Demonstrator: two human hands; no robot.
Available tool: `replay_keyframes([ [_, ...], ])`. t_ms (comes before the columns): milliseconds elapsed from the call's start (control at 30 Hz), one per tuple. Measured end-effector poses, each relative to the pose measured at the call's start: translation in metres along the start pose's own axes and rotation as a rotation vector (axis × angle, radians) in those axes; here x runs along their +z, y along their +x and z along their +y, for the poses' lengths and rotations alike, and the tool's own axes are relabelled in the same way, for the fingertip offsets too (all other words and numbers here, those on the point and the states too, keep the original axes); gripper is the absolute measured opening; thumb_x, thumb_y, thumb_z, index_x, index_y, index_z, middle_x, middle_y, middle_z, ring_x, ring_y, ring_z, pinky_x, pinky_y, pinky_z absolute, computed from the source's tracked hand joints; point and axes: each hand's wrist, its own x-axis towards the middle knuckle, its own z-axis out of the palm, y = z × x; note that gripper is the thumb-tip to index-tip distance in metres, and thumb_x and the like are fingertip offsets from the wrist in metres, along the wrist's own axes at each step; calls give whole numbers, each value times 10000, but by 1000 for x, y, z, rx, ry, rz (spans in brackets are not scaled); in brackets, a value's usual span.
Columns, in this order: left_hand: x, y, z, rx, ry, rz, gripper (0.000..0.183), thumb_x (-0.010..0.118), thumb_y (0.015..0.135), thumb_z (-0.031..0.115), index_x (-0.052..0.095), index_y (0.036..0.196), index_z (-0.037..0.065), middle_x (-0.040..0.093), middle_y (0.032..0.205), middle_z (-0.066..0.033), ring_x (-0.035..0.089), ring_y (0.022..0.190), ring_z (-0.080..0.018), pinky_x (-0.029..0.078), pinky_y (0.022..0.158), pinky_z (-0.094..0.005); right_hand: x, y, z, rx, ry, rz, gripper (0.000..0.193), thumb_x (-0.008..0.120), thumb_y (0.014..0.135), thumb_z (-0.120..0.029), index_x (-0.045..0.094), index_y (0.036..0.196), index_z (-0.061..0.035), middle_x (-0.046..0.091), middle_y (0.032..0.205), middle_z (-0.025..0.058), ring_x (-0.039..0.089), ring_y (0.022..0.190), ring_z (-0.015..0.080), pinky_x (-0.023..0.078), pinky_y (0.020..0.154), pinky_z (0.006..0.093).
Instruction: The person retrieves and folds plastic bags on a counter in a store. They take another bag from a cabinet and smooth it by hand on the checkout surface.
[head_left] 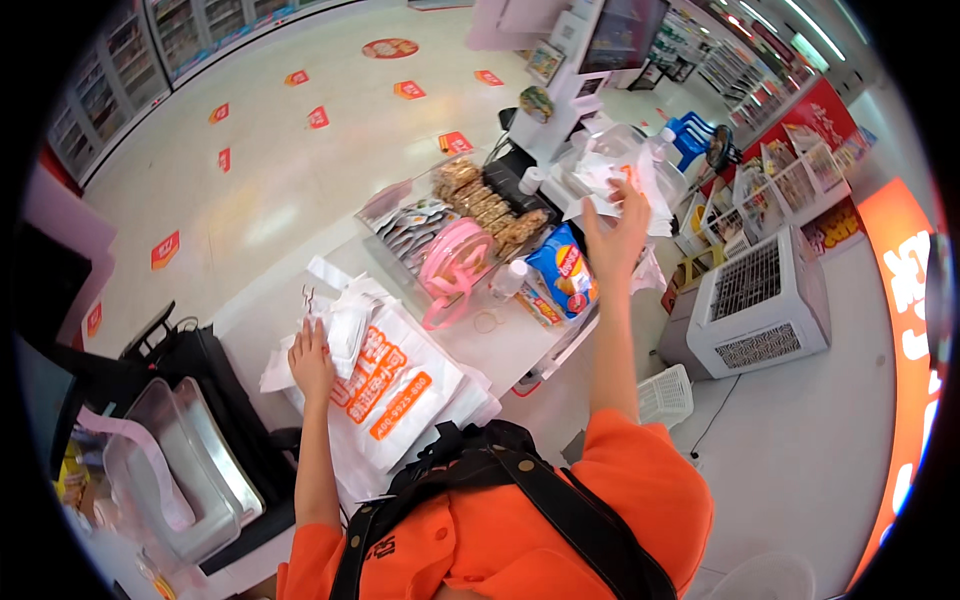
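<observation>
On the counter at the left, my left hand (pixel 311 362) rests on a pile of white plastic carrier bags (pixel 405 385) with orange print. Its fingers are spread and lie beside a folded white bundle (pixel 347 332) on top. My right hand (pixel 618 232) is stretched out to the far right, thumb and fingers apart. Crumpled white plastic or paper (pixel 652 195) lies at its fingertips; I cannot make out whether they touch it. Just below that hand stands a blue snack packet (pixel 563 270).
A clear bin (pixel 385 200) holds packets, wrapped snacks and a pink ribbon roll (pixel 457 255). Small white bottles (pixel 510 278) stand nearby. At the left are a black bag (pixel 215 375) and a clear tray (pixel 165 480). A grey air cooler (pixel 762 300) is on the floor at the right.
</observation>
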Motion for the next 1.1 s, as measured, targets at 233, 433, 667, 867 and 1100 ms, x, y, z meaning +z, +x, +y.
replay_keyframes([
  [233,1,-9,0,59,52,73,514,505,829,114,434,1336,158,403,1398,-62,402,1228,-284,262,1045,-411,-5,4,151,65,-823,-494,687,774,601,-314,530,1212,-116,549,1162,147,459,1154,314,403,933,386],
  [433,0,-21,7,33,64,102,444,486,857,132,473,1299,159,434,1369,-66,391,1240,-278,246,1056,-430,31,21,218,242,-162,-750,679,730,681,-353,513,1242,-39,564,1191,195,546,1090,330,425,923,373],
  [667,0,-22,7,11,89,102,431,477,869,150,476,1299,176,435,1371,-60,382,1253,-279,229,1065,-431,26,48,247,90,62,-544,562,634,762,-357,540,1206,-26,571,1180,205,538,1098,346,412,940,382],
  [867,1,-27,15,-32,65,93,449,472,856,141,472,1304,171,429,1380,-48,344,1289,-270,182,1087,-431,18,79,295,715,-546,-556,714,570,751,-528,505,1233,-5,557,1179,244,528,1097,378,376,970,409],
  [1100,0,-26,15,-56,73,81,461,467,856,133,454,1315,177,417,1389,-40,332,1297,-262,179,1089,-431,55,90,305,749,-550,-711,718,635,682,-544,568,1183,-33,601,1157,162,577,1078,294,432,917,395],
])
